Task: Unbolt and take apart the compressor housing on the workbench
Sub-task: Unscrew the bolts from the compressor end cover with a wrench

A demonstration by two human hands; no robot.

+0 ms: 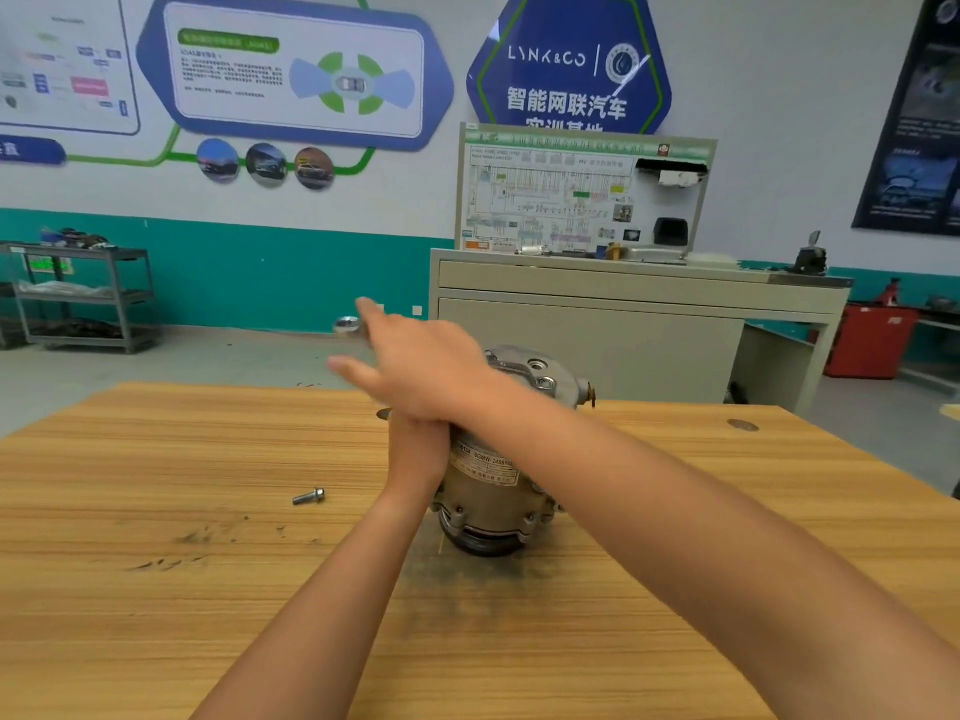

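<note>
The metal compressor (493, 485) stands upright on the wooden workbench (208, 459), its labelled side towards me. My left hand (415, 454) grips its left side near the top, with the fingertips hidden under my right hand. My right hand (415, 366) crosses over above the compressor's top, blurred, with fingers and thumb stretched out to the left. It presses on a wrench (347, 324) whose shiny end sticks out past the fingers. The rest of the wrench is hidden beneath the palm. One loose bolt (309, 496) lies on the bench left of the compressor.
Dark scuffs and grime (208, 537) mark the bench around the compressor. Beyond the bench stand a beige cabinet (623, 304) with a wiring display board (582, 194), a metal shelf trolley (83, 298) at the left and a red container (872, 340) at the right.
</note>
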